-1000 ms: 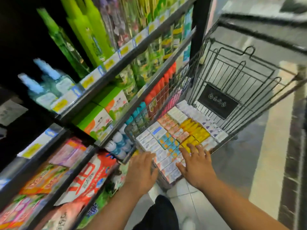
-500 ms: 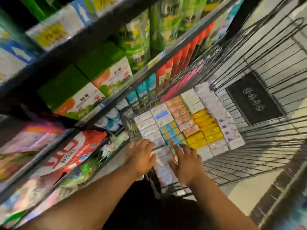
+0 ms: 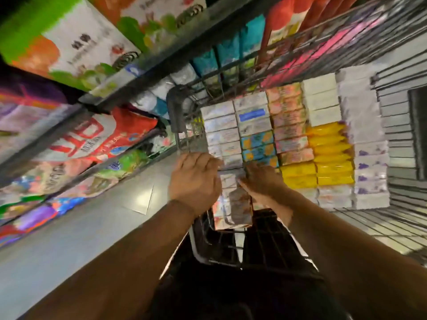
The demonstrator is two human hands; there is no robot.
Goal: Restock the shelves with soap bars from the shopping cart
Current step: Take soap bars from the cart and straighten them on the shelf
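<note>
The restocking looks barely begun, or at least far from finished. The shopping cart (image 3: 175,105) at 1 o'clock is packed with soap bars (image 3: 288,125) in tight rows: pale boxes, orange-and-blue boxes, pinkish ones, yellow packs (image 3: 330,146) and white ones at 3 o'clock. No gap shows in the rows, apart from whatever the hands cover.

Both hands reach into the near end of the cart. The left hand (image 3: 195,179) has its fingers bent down over the cart edge onto the pale boxes (image 3: 230,181). The right hand (image 3: 261,181) lies just beside it at 3 o'clock, thumb turned toward the same boxes. With the blur, I cannot tell whether either hand has closed on a box or only touches it.

The shelves (image 3: 129,88) run from 8 to 12 o'clock, holding green-and-white cartons and a red bag (image 3: 97,137). No soap slot is visible there. Nearly everything still seems left to move.
</note>
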